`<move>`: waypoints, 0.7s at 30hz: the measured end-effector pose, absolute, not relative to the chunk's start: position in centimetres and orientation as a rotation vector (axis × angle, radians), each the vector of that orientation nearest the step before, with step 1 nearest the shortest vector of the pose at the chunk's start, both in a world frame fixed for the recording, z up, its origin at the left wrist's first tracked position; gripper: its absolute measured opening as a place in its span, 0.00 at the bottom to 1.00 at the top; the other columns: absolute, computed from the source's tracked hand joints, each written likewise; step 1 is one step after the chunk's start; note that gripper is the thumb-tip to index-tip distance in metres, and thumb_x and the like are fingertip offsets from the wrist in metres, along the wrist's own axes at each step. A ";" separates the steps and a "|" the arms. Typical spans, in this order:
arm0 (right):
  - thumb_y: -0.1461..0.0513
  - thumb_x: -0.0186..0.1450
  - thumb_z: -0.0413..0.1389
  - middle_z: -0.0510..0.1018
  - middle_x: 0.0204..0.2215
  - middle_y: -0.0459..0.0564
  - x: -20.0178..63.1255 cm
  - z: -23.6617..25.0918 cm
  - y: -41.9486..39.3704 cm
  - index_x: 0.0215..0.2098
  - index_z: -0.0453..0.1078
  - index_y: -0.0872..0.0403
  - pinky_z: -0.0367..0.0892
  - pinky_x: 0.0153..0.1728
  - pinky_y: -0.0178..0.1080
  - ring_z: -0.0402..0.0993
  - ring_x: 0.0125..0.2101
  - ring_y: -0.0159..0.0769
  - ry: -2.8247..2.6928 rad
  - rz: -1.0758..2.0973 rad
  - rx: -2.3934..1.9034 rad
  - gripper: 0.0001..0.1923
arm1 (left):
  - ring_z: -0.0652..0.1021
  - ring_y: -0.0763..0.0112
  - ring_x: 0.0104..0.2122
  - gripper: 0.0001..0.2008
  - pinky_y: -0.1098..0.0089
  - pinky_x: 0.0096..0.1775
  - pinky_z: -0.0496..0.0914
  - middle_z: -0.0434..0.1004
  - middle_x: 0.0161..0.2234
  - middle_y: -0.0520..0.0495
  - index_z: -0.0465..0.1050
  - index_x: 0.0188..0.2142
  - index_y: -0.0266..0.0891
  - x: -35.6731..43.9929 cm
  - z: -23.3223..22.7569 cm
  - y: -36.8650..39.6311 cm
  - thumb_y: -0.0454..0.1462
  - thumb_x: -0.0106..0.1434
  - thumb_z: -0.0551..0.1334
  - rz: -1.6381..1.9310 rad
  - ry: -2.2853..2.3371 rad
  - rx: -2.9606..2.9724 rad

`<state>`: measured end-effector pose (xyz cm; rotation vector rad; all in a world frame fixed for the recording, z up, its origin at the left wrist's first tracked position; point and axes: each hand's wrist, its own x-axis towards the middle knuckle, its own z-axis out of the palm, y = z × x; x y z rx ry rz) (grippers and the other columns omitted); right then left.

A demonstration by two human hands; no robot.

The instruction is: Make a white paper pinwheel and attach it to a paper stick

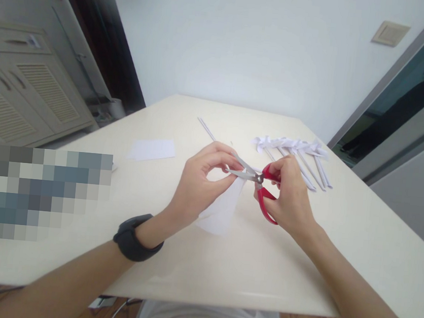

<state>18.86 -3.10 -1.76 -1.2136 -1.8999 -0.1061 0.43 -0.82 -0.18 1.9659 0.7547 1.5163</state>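
Note:
My right hand (290,195) grips red-handled scissors (260,183) with their steel blades parted and pointing left. My left hand (200,180) pinches the top of a folded white paper piece (222,212), which hangs down under the blades toward the cream table (224,269). The blade tips reach the paper right at my left fingertips. A black wristband sits on my left wrist.
A pile of finished white paper pinwheels on paper sticks (297,154) lies at the right rear of the table. A single paper stick (206,128) lies behind my hands, a flat white sheet (152,150) to the left. A blurred patch covers the table's left side. Cabinets stand beyond the left edge.

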 end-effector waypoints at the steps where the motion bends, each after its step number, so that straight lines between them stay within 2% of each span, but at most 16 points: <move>1: 0.71 0.50 0.53 0.62 0.32 0.46 18.8 -1.8 -3.1 0.35 0.53 0.50 0.61 0.25 0.36 0.60 0.28 0.33 -1.902 -0.107 -1.220 0.18 | 0.73 0.70 0.37 0.07 0.70 0.36 0.68 0.72 0.36 0.48 0.73 0.28 0.40 0.4 -0.2 -0.8 0.27 0.55 0.61 1.515 0.747 1.956; 15: 0.69 0.52 0.56 0.62 0.32 0.46 18.7 -1.9 -3.1 0.33 0.51 0.50 0.64 0.26 0.36 0.62 0.29 0.32 -1.867 -0.131 -1.255 0.18 | 0.73 0.70 0.37 0.05 0.70 0.38 0.68 0.72 0.36 0.48 0.76 0.30 0.41 0.4 -0.7 -0.4 0.30 0.55 0.63 1.486 0.648 1.853; 21: 0.70 0.51 0.58 0.64 0.31 0.44 18.5 -1.7 -3.2 0.33 0.54 0.50 0.63 0.26 0.34 0.62 0.27 0.30 -1.777 0.087 -1.213 0.18 | 0.73 0.68 0.38 0.04 0.69 0.38 0.69 0.72 0.37 0.46 0.77 0.32 0.40 0.2 -0.6 -0.1 0.32 0.55 0.64 1.480 0.556 1.819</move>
